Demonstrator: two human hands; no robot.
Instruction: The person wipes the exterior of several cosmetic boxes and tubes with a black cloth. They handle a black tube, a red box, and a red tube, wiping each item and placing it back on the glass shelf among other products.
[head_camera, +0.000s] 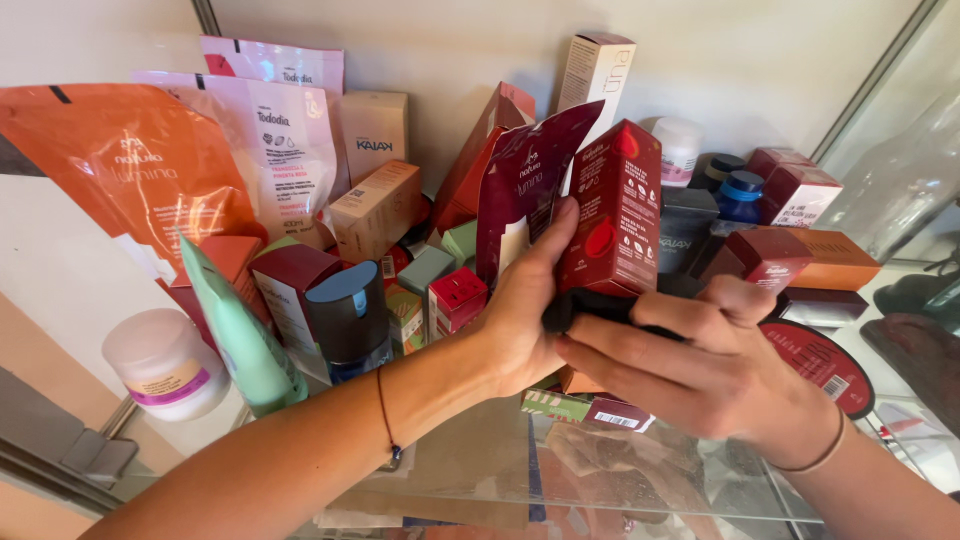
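My left hand (520, 315) grips a tall dark red carton (612, 205) from its left side, thumb pressed up along its edge, holding it upright above a glass shelf (480, 450). My right hand (700, 365) is closed on a black cloth (590, 305) pressed against the bottom of that carton. A maroon pouch (522, 180) stands right behind the carton, touching my left thumb.
The shelf is crowded with cosmetics: an orange pouch (130, 165), pink pouches (285, 130), beige cartons (375, 205), a green tube (245, 340), a dark bottle (348, 320), a white jar (165, 365), red boxes (790, 190), a blue-capped bottle (742, 195). A flat green-and-red box (585, 408) lies under my hands.
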